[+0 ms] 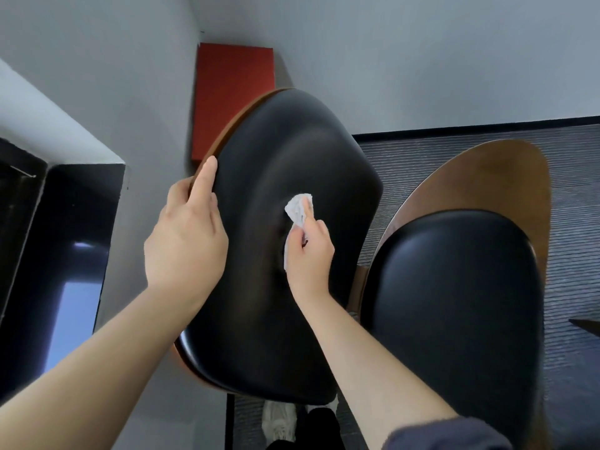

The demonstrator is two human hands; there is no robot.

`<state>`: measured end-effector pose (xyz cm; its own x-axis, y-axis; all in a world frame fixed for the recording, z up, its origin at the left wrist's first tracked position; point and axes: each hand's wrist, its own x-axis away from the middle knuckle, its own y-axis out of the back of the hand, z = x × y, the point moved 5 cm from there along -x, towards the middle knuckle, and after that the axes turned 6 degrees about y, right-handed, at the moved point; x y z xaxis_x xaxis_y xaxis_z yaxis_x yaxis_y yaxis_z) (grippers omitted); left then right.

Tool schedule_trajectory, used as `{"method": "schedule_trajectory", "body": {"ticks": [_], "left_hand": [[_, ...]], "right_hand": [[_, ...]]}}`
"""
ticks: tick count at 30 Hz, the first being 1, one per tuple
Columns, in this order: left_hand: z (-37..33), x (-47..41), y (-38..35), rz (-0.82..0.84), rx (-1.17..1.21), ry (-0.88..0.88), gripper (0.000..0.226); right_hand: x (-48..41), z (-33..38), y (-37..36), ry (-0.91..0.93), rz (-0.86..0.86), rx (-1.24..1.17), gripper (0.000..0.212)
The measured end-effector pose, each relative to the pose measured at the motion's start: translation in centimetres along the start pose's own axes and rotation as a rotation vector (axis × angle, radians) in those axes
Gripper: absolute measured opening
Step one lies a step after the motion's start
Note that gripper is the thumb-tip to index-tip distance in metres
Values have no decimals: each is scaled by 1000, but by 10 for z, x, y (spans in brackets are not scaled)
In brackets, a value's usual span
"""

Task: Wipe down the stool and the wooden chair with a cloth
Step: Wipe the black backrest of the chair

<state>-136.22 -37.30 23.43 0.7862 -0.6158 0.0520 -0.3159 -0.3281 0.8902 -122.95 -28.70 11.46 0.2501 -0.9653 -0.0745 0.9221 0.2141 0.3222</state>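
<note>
While on stool [292, 151], cloth [296, 207] in R hand [308, 254]

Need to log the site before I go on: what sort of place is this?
Probably an office or lounge corner, indoors: grey ribbed carpet, plain grey walls, a red panel in the corner, and a black-cushioned wooden seat.

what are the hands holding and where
The left hand grips the black cushion by its wooden rim; the right hand pinches a white cloth, bunched, against the cushion's middle.
</note>
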Motion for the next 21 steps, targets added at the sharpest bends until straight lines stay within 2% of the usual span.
{"method": "schedule_trajectory", "body": {"ticks": [4, 5, 7, 8, 13, 14, 17, 18, 21], "left_hand": [[1, 1, 1, -25, -11, 18, 47], [0, 1, 1, -21, -16, 24, 47], [-2, 2, 1, -13, -40, 31, 48], [-2, 2, 1, -15, -51, 34, 49], [-1, 1, -3, -38, -125, 14, 51], [-1, 0, -5, -44, -147, 1, 52], [0, -1, -6, -68, -190, -27, 52], [0, -1, -7, -74, -200, -35, 52], [0, 0, -6, -87, -198, -50, 52]], "right_hand": [[18, 12, -2, 248, 99, 49, 53], [12, 2, 1, 205, 60, 81, 52], [-5, -29, 5, -36, -81, 107, 51], [-9, -38, 5, -95, -132, 101, 51], [4, -49, 7, 118, -12, 107, 52], [1, -64, 11, 93, -31, 139, 50], [-12, -102, 18, -181, -158, 112, 45], [-13, -105, 17, -179, -166, 104, 44], [-1, -87, 15, 32, -61, 94, 48]]}}
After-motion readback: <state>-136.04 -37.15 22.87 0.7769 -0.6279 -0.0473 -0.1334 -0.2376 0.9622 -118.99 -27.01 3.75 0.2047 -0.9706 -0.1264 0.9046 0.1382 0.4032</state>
